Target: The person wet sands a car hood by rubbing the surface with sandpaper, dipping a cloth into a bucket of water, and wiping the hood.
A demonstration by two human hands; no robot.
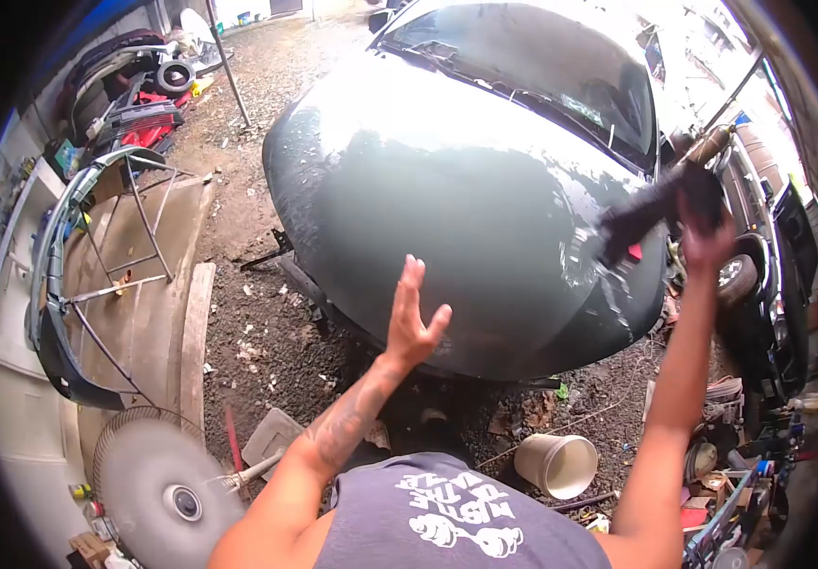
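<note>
A dark car hood (428,209) fills the middle, partly wet and glossy, with a duller grey area at its centre. Over its near edge my left hand (414,318) is raised, fingers stretched out, holding nothing. On the right, my right hand (708,237) grips a dark cloth (655,209), blurred by motion, above the hood's right side. Whether the cloth touches the hood cannot be made out. Behind the hood lies the windshield (542,66).
A fan (181,498) stands at the lower left, near a bumper (49,313) on a metal frame. A white bucket (561,467) tilts on the ground below the hood. Car parts and clutter (712,474) line the right side. A tire (175,76) lies among parts at the upper left.
</note>
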